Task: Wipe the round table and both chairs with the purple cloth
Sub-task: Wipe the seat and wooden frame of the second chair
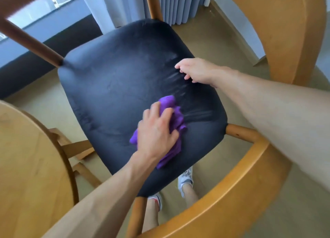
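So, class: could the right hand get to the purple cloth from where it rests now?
Probably yes. The right hand rests on the black seat just beyond the purple cloth, with only bare seat between. The left hand presses on the cloth, covering much of it.

Your one head view looks steeply down, close over the black chair seat [139,87], with your own feet [185,180] visible beneath its near edge.
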